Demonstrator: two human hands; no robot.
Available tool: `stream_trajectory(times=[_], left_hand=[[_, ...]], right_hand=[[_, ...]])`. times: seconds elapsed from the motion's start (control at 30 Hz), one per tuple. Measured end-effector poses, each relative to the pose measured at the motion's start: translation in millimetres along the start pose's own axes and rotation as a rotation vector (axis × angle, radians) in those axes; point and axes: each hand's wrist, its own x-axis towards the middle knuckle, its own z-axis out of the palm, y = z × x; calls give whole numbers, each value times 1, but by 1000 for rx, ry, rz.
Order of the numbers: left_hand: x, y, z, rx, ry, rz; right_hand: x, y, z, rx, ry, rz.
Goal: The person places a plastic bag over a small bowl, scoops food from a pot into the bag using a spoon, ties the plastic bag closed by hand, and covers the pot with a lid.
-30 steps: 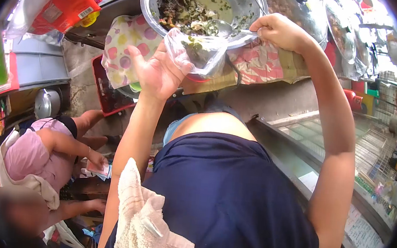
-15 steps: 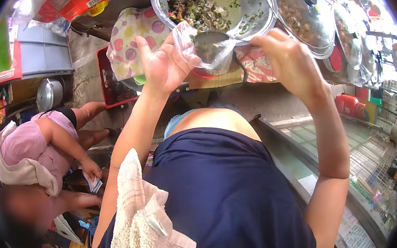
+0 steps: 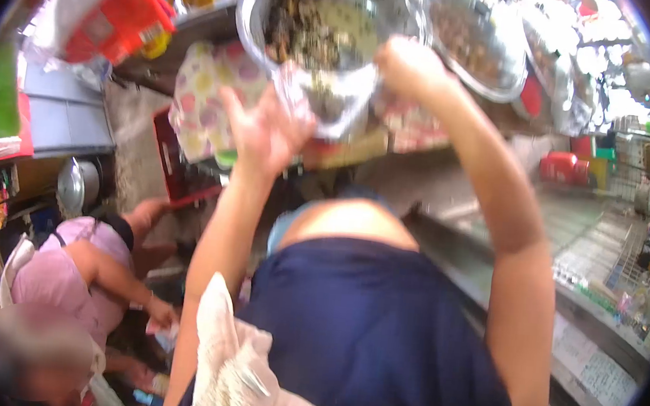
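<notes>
A clear plastic bag (image 3: 332,107) hangs at the near rim of a large metal basin (image 3: 252,23), with food in its lower part. My left hand (image 3: 273,129) has the bag's left side between its fingers, palm turned up and thumb spread apart. At the basin's right front rim, my right hand (image 3: 411,70) is closed around a ladle's handle. The ladle's bowl (image 3: 349,54) is a blurred grey shape just above the bag's mouth. Inside the basin lies a chopped dark and pale stew (image 3: 297,34) in greenish broth.
Covered food trays (image 3: 474,42) stand right of the basin. A dotted cloth (image 3: 210,100) hangs over the counter's left part. At lower left a person in pink (image 3: 76,259) bends close by. A red gas tank (image 3: 564,168) and a glass case (image 3: 562,231) are on the right.
My right hand has moved left and up toward the basin, and the ladle's bowl has come up out of the bag. My left hand stays with the bag. The person at left has shifted.
</notes>
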Motion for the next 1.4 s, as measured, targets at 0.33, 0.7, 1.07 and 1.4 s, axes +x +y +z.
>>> stream_trajectory(times=[0.33, 0.7, 1.07, 1.4], left_hand=[[-1, -3, 17, 320, 420, 47], [-18, 12, 72, 2019, 387, 432], [-22, 35, 103, 1771, 186, 122], [-23, 27, 111, 2274, 34, 532]], right_hand=[[-47, -48, -18, 368, 442, -26], [-115, -53, -36, 518, 589, -25], [-134, -41, -43, 895, 387, 67], [-130, -46, -62, 412, 601, -143]])
